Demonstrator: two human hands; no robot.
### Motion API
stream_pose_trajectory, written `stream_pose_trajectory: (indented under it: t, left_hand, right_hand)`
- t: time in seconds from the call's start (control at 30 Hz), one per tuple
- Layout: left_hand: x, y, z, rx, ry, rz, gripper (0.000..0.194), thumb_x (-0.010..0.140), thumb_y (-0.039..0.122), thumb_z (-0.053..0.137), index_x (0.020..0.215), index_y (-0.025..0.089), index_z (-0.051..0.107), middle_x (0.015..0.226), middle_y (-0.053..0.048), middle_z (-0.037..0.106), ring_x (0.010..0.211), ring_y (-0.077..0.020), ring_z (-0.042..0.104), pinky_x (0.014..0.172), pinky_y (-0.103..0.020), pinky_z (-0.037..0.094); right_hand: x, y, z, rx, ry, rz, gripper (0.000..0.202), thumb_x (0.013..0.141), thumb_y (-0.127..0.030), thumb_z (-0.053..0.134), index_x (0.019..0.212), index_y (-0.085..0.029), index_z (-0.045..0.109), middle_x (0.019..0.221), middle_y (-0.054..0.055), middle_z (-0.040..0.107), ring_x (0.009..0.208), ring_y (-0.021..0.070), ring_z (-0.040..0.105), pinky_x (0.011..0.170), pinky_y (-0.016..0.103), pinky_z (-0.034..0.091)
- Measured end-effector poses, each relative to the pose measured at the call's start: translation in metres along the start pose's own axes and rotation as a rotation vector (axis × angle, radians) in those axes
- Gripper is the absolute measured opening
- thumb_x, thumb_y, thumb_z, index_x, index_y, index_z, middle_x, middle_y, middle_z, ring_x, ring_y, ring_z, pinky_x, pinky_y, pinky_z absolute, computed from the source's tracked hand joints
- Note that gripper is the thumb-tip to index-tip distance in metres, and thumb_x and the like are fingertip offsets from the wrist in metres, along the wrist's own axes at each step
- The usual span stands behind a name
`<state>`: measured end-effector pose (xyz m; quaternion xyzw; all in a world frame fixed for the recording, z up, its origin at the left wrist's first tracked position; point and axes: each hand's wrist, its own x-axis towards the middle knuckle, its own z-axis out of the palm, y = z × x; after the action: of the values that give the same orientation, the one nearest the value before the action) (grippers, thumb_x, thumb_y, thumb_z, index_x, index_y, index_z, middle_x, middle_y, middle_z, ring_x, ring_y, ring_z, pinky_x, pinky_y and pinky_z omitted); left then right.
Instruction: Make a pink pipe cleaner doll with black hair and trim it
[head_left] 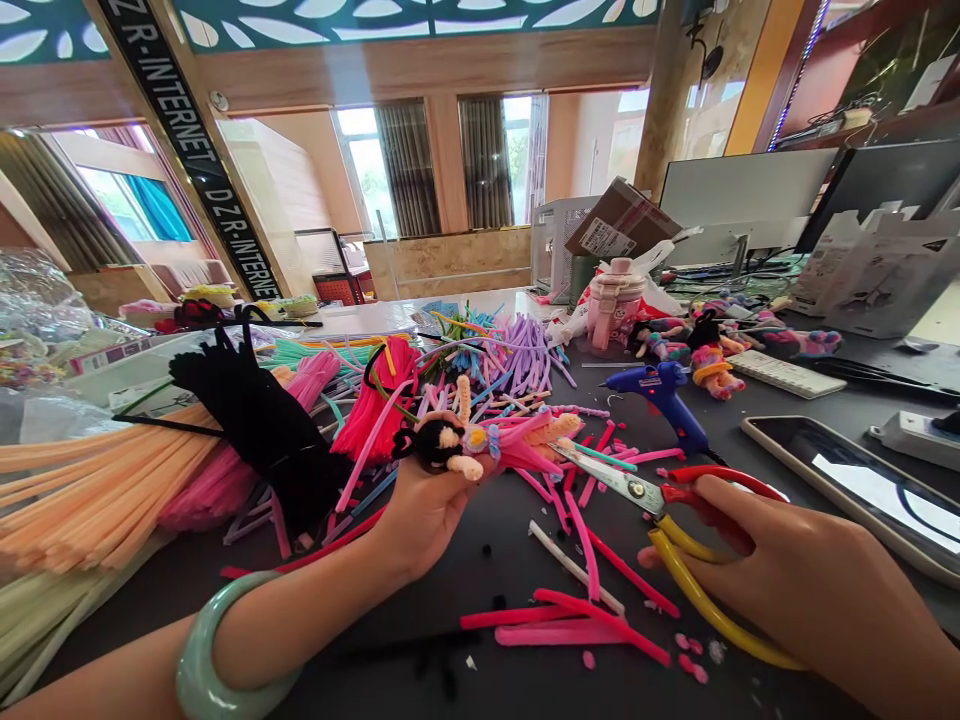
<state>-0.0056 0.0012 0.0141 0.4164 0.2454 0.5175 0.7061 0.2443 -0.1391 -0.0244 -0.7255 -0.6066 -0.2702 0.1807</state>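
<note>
My left hand [431,515], with a pale green bangle on the wrist, is closed round a small pipe-cleaner doll [450,445]. The doll has black hair, peach limbs and a pink skirt, and lies sideways with its legs toward the right. My right hand [780,570] grips scissors [643,492] with red and yellow handles. Their blade tips reach the doll's legs and skirt; whether they touch is unclear. Below on the dark table lie cut pink and red pipe-cleaner pieces [559,632] and a white one [574,565].
Bundles of black [262,430], peach [135,480] and purple pipe cleaners [525,350] lie left and behind. A blue glue gun [664,395], a phone [847,480] and a white keyboard [787,372] are at right. Finished-looking dolls [712,360] lie farther back by a pink bottle [611,310].
</note>
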Motion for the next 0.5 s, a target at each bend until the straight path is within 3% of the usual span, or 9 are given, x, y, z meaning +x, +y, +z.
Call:
stream_pose_trajectory:
  t: [0.3, 0.5]
  left_hand:
    - [0.004, -0.001, -0.003, -0.009, -0.008, -0.049, 0.042, 0.052, 0.002, 0.083, 0.083, 0.02, 0.06, 0.068, 0.006, 0.067, 0.067, -0.0135, 0.068, 0.077, -0.031, 0.061]
    - [0.007, -0.002, -0.006, -0.031, -0.008, -0.077, 0.035, 0.052, 0.001, 0.083, 0.075, 0.018, 0.062, 0.065, 0.003, 0.069, 0.068, -0.0142, 0.069, 0.075, -0.029, 0.062]
  right_hand:
    - [0.003, 0.004, 0.01, 0.003, -0.049, -0.057, 0.035, 0.077, -0.058, 0.059, 0.092, -0.027, 0.067, 0.076, 0.003, 0.074, 0.056, 0.0223, 0.066, 0.045, 0.029, 0.041]
    - [-0.001, -0.003, 0.009, -0.042, 0.051, -0.059, 0.047, 0.077, -0.069, 0.057, 0.094, -0.025, 0.066, 0.084, 0.005, 0.074, 0.063, 0.0228, 0.069, 0.047, 0.028, 0.043]
